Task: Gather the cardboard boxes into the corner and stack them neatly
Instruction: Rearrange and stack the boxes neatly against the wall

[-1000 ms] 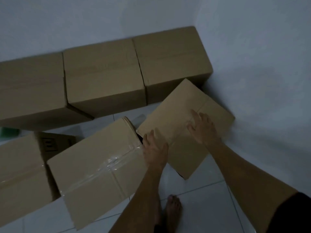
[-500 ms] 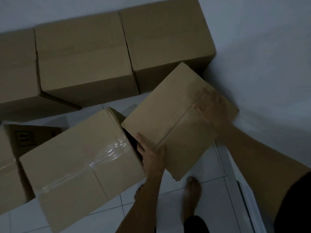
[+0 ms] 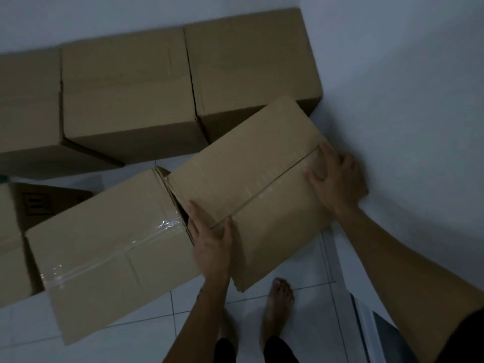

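I hold a brown cardboard box (image 3: 251, 184) tilted, near the right wall. My left hand (image 3: 212, 239) grips its near-left edge, fingers in the gap beside the neighbouring box. My right hand (image 3: 337, 176) clasps its far-right edge by the seam. A taped box (image 3: 110, 258) lies just left of it, touching. Three boxes line the back wall: one in the corner (image 3: 251, 64), a middle one (image 3: 128, 87) and a left one (image 3: 26, 111).
Another box (image 3: 10, 247) sits at the left edge, with a darker printed box (image 3: 49, 200) behind it. White walls meet in the corner above the boxes. My bare feet (image 3: 277, 305) stand on the white tiled floor. A door frame (image 3: 366, 328) runs along the lower right.
The held box has risen and swung nearer to me. My hands shifted from its top face to its two opposite edges. I have stepped closer to the corner.
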